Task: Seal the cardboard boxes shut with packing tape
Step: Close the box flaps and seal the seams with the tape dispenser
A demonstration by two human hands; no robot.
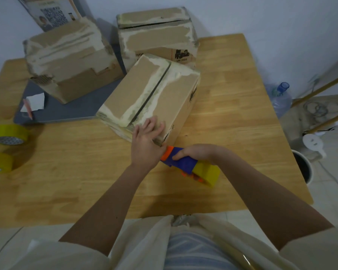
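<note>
Wooden table point(232, 133) by pale wall point(281, 20) bears 3 boxes point(144, 98).

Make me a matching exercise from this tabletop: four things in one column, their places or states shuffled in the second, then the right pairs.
Things
1. tape dispenser
2. nearest box
3. two spare tape rolls
4. white paper scrap

Places or states
A. lying on the grey board
B. held in the right hand
C. at the table's left edge
D. left hand pressing flat on its near end

Pairs: 1-B, 2-D, 3-C, 4-A
</note>
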